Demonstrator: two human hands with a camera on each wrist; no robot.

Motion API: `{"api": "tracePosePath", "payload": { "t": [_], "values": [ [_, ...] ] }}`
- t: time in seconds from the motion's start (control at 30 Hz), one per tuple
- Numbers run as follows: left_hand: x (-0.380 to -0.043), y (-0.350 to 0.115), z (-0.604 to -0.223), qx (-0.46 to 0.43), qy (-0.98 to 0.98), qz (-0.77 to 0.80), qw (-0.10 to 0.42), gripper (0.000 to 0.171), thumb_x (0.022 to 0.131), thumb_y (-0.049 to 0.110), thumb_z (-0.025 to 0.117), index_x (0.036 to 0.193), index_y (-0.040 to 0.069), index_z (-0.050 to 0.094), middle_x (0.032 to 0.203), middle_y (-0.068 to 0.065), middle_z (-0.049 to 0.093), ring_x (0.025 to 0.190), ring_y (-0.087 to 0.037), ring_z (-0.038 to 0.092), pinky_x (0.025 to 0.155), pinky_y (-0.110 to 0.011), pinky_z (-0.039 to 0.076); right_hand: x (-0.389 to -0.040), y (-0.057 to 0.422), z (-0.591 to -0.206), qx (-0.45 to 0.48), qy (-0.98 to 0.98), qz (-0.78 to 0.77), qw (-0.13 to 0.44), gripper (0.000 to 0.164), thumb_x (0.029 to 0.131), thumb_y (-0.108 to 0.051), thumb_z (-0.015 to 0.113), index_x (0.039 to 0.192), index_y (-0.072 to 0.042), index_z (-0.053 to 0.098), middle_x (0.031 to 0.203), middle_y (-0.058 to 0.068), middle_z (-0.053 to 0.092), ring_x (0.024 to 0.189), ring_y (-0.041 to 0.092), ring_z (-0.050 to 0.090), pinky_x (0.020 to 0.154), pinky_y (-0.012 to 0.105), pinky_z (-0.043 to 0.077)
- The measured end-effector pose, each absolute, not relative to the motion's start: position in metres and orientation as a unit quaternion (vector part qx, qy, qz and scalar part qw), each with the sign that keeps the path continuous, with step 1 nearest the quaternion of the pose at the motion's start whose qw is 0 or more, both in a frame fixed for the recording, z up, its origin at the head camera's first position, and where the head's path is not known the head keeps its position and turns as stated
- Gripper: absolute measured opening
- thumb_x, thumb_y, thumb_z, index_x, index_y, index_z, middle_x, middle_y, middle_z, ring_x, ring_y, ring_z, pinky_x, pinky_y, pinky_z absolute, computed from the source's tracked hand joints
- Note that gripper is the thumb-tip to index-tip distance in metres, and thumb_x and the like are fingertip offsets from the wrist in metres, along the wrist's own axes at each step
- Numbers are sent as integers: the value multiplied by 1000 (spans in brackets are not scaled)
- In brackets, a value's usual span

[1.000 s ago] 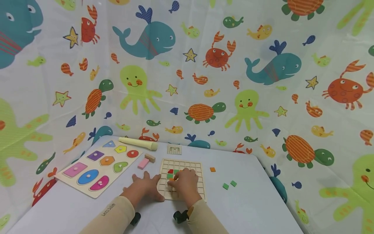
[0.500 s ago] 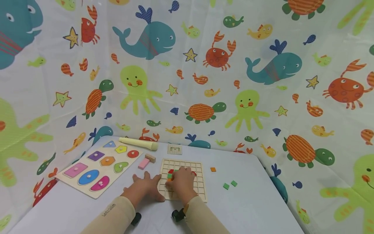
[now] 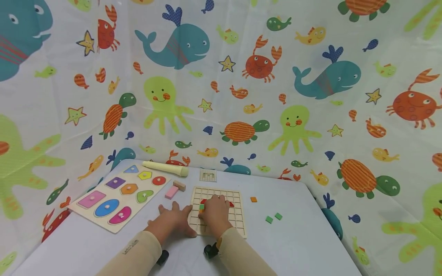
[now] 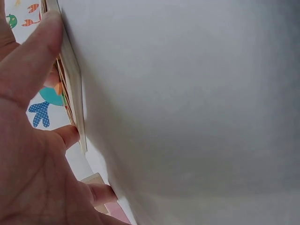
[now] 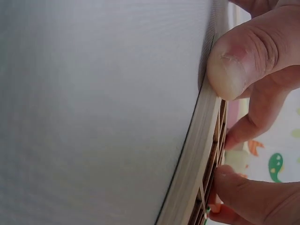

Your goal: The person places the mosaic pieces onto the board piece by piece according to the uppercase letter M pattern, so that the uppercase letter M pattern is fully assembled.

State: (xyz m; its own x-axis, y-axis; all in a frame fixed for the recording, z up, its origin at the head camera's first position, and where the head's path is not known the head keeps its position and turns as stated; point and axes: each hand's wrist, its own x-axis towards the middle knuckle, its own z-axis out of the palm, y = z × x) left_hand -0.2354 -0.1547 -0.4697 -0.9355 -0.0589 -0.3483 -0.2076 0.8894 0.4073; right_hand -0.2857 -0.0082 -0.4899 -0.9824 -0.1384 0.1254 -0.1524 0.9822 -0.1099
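I see the left hand (image 3: 171, 221), fingers spread, touching the grid board (image 3: 238, 217), probably steadying it; right hand (image 3: 216, 213) over tiles (image 3: 202, 207), pinching or not, I can't tell.

Got two loose green square tiles (image 3: 269, 219), just one loose orange square tile (image 3: 253, 199), one wooden grid board (image 3: 238, 217), two small rectangular blocks (image 3: 171, 192), nine colourful knobbed puzzle shapes (image 3: 129, 188).

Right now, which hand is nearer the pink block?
Left. Your left hand is just on the near side of the pink block; your right hand is farther right, over the grid board.
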Motion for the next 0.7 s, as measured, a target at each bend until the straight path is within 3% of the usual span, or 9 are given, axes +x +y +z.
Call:
{"api": "tracePosePath", "payload": {
  "t": [0.7],
  "values": [
    [-241,-155,-475,-65,958,225,166,112,65,62,96,160,33,46,172,-30,20,149,-76,3,99,-100,14,-279,-8,-484,62,-997,50,24,31,85,-43,89,91,-12,85,95,6,67,100,29,51,99,51,48]
  ]
}}
